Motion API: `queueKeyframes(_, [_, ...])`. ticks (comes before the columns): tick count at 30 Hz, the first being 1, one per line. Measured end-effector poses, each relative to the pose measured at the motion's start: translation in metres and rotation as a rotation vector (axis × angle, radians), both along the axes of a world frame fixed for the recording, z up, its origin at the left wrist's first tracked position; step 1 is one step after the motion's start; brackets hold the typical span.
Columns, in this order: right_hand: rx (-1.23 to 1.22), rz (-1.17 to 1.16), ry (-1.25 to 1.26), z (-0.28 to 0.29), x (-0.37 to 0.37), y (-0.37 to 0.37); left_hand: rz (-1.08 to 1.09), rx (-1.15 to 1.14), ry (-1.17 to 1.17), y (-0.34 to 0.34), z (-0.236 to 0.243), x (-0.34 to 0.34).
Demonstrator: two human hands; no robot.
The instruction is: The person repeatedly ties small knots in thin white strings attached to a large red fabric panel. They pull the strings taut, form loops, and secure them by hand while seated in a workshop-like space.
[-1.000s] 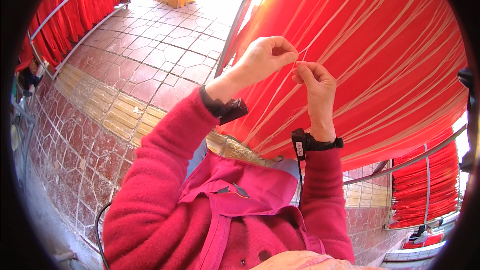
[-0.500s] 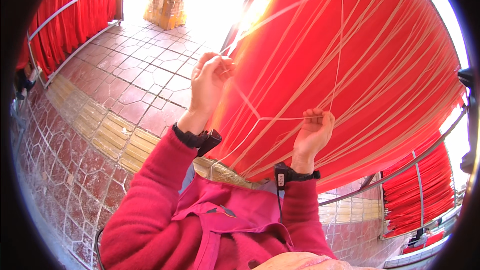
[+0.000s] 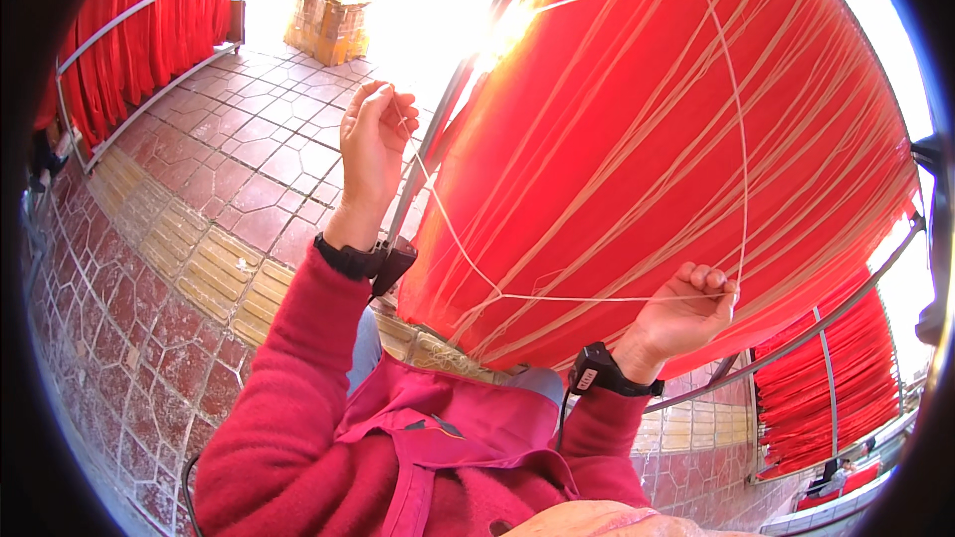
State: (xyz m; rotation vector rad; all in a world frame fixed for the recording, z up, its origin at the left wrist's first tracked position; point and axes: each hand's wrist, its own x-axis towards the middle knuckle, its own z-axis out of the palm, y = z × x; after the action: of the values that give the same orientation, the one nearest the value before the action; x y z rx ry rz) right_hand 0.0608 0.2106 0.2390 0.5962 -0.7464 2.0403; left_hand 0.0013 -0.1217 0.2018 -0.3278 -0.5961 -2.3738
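Observation:
Both of my hands are raised in front of a broad red stretch of cloth or fine strands point(image 3: 597, 169), with many pale threads point(image 3: 597, 209) lying across it. A thin white cord point(image 3: 587, 298) runs in a loose, many-cornered loop between them. My left hand point(image 3: 376, 144) pinches the cord at the upper left, beside the red stretch's edge. Lower right, my right hand point(image 3: 686, 308) has its fingers curled, with the cord held at the fingertips. Small knots seem to join the cord's lengths near the lower middle and at the top. Glare hides part of its far left.
Metal bars point(image 3: 796, 323) frame the red stretch. A taped cardboard box point(image 3: 328, 28) stands on the tiled floor point(image 3: 259, 149) at the far left. Red strands hang on racks at the left point(image 3: 164, 15) and right point(image 3: 826, 398). Black devices are strapped to both wrists.
My hands have moved apart, the left one up and to the left, the right one down and to the right. The cord between them has spread into a wider loop.

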Motion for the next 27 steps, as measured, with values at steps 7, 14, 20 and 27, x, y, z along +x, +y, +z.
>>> queueKeyframes(7, [0.3, 0.256, 0.029, 0.003, 0.009, -0.023, -0.221, -0.697, -0.127, 0.034, -0.004, -0.006])
queueKeyframes(14, [0.859, 0.526, -0.162, 0.002, 0.01, -0.043, 0.039, -1.214, 0.023, 0.066, 0.052, -0.056])
queueKeyframes(20, [1.09, 0.655, -0.159, 0.017, 0.008, -0.047, 0.004, -1.132, 0.05, 0.098, 0.176, -0.083])
queueKeyframes(27, [1.285, 0.651, -0.183, 0.029, -0.001, -0.032, -0.276, -1.156, 0.259, 0.127, 0.244, -0.066])
